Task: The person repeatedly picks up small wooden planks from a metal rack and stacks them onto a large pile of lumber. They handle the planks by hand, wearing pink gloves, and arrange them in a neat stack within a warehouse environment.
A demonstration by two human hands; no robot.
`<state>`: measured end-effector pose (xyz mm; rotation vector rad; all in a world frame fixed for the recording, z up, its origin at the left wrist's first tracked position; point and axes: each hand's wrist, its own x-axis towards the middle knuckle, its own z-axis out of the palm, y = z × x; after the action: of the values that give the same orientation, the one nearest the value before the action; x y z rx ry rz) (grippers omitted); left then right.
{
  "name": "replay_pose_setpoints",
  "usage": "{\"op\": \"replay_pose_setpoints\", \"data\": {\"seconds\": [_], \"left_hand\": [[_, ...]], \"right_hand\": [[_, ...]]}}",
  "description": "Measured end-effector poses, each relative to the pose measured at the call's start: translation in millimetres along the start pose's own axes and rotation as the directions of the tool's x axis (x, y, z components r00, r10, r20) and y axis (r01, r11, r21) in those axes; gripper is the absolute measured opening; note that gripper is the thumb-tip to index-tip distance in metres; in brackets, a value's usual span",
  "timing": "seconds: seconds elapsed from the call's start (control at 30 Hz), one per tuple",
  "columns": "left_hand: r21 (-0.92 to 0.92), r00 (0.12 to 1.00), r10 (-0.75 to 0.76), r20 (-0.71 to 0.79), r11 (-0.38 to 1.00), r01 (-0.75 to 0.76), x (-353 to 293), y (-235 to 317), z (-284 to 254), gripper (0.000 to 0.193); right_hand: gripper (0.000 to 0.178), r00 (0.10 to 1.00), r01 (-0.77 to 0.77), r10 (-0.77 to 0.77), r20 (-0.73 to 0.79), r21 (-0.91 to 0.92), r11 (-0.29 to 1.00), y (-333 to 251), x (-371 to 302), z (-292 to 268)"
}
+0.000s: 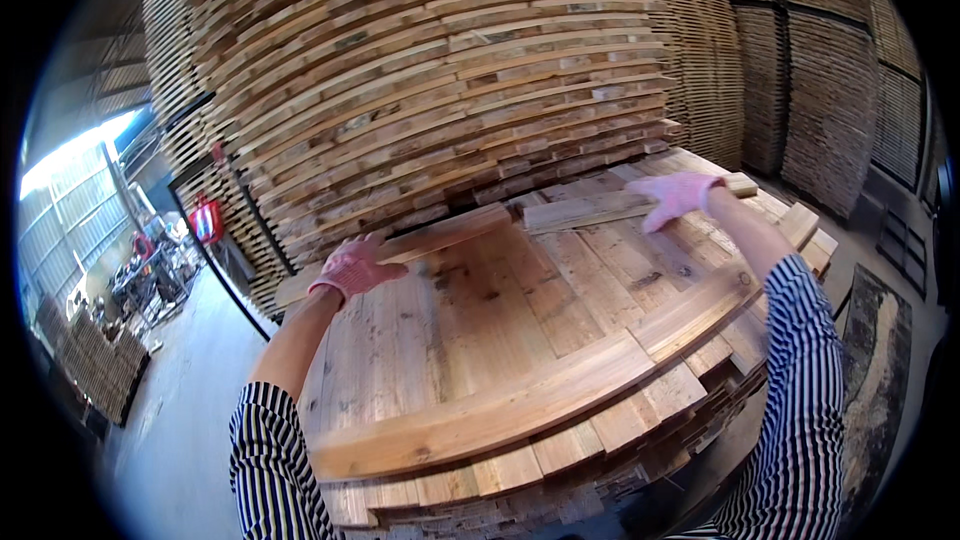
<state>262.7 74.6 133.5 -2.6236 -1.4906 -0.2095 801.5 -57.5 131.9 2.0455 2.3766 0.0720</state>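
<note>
Rough-sawn timber fills the yard: the tall wall of stacked boards (440,70) shows pale, matt, unfinished wood with grey weathered streaks and ragged ends. The lower stack (520,340) is topped with bare planks, knotty and dull, some darkened by stains. A fresher, warmer-toned board (500,405) lies across its near edge, its face smoother but unvarnished. The left hand (352,268) and right hand (672,196) wear pink knitted cloth gloves, soft and matt. Striped woven fabric covers the sleeves (800,390). The concrete floor (190,410) looks smooth and faintly glossy.
</note>
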Motion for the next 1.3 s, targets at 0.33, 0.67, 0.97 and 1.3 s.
{"op": "replay_pose_setpoints", "data": {"seconds": [0.33, 0.67, 0.97, 1.3], "left_hand": [[-0.124, 0.998, -0.008, 0.064, 0.992, 0.016, 54, -22, 33, 0.079], [-0.165, 0.998, 0.059, -0.026, 0.984, -0.063, 61, -15, 43, 0.070], [0.032, 0.973, 0.139, -0.186, 0.990, -0.135, 34, -8, 14, 0.085], [0.017, 0.959, -0.278, -0.062, 0.960, 0.279, -124, -207, -67, 0.085]], "right_hand": [[0.090, 0.991, -0.002, 0.036, 0.131, -0.250, 0.968, 2, 111, -5], [0.067, 0.999, -0.005, 0.017, 0.041, -0.275, 0.961, -17, 153, 17], [0.074, 0.998, -0.039, 0.028, -0.054, -0.207, 0.978, -6, 133, 23], [0.066, 0.699, -0.332, 0.167, -0.695, -0.109, 0.937, 169, -88, -85]]}}
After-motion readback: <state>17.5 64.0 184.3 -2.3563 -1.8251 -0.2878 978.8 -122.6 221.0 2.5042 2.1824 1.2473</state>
